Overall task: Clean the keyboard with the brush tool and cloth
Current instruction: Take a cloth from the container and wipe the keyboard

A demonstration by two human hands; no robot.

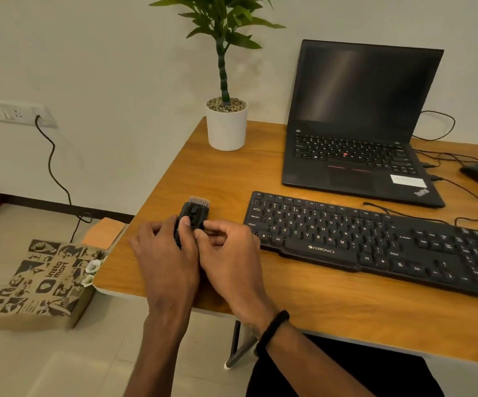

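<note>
Near the wooden tabletop's (303,296) left edge, both hands, left (164,253) and right (229,253), pinch the small black bristled brush tool (194,214), seemingly readying it for the black keyboard (375,239).

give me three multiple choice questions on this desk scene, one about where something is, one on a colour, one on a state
1. Where is the potted plant?
A. right of the laptop
B. left of the laptop, at the desk's back edge
C. on the floor

2. What colour is the external keyboard?
A. white
B. black
C. silver

3. What is the state of the brush tool?
A. held by both hands
B. lying untouched
C. resting on the keys

Answers: 1 B, the pot stands left of the laptop. 2 B, its keys and body are black. 3 A, the left hand and right hand both grip it, bristles pointing away.
</note>
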